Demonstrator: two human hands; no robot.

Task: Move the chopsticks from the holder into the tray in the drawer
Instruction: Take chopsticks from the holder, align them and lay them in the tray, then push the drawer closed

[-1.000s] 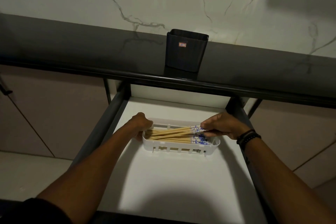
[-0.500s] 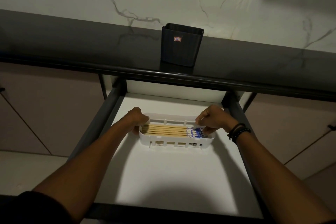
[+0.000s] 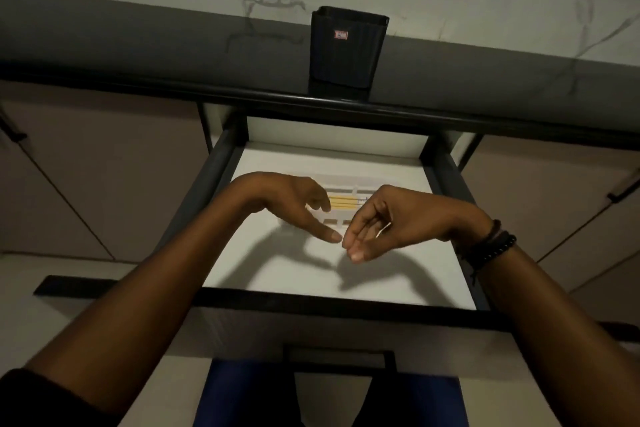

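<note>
Now, at the dark bench [image 3: 138,45], the open drawer [image 3: 346,274] stands pulled out below the black holder [image 3: 348,48]. The holder is upright at the bench's front edge, and nothing shows above its rim. Half a second ago both my grips were down at the ends of the white tray [image 3: 349,184], squaring the bundle. They have since lifted clear and drawn back toward me. My left grip [image 3: 294,204] hangs over the tray's left end, fingers straight and loose, holding nothing. My right grip [image 3: 384,222] hovers over the right end, fingers lightly curled, likewise empty, and the fingertips of the two nearly meet. Between them the chopsticks [image 3: 341,203] lie flat and parallel inside the tray, toward the back of the drawer, partly hidden by both grips. By my reading the transfer is done; only shutting the drawer might remain.
</note>
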